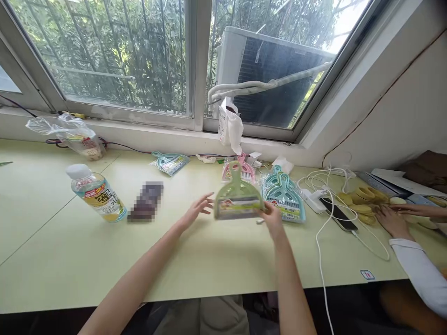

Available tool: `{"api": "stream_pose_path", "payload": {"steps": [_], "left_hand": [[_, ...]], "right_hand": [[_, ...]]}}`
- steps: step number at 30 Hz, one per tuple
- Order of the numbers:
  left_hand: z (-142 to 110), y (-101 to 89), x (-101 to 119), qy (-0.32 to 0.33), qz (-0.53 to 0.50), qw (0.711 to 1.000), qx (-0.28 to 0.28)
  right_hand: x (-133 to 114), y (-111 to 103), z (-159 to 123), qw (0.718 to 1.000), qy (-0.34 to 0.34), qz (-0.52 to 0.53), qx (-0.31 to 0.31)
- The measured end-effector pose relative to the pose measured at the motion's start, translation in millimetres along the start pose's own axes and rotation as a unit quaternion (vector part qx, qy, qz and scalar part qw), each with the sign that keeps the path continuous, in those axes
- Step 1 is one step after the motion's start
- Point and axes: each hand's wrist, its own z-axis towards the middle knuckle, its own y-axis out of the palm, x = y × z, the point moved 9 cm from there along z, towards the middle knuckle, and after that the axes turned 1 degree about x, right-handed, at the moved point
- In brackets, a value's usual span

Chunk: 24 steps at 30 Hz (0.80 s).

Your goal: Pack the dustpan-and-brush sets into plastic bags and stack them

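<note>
Head view: the right hand (273, 221) pinches the green dustpan (239, 190) at its lower right corner; the left hand (194, 211) spreads its fingers beside the opposite edge (contact unclear). Above the table (223, 272), the handle points windowward, along the long axis.
</note>
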Motion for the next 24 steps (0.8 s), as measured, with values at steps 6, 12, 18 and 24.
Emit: {"api": "stream_pose_path", "payload": {"steps": [6, 12, 18, 24], "left_hand": [[6, 84.1, 9, 0.096, 0.264, 0.960, -0.008], [52, 192.2, 2, 0.142, 0.344, 0.925, -0.073], [92, 212.1, -10, 0.122, 0.258, 0.958, -0.013], [99, 202.5, -17, 0.102, 0.207, 0.973, 0.013]], "right_hand": [[52, -194, -69, 0.977, 0.042, -0.009, 0.210], [81, -246, -76, 0.961, 0.050, -0.049, 0.266], [84, -239, -41, 0.954, 0.008, -0.052, 0.295], [80, -229, -14, 0.931, -0.014, -0.136, 0.338]]}}
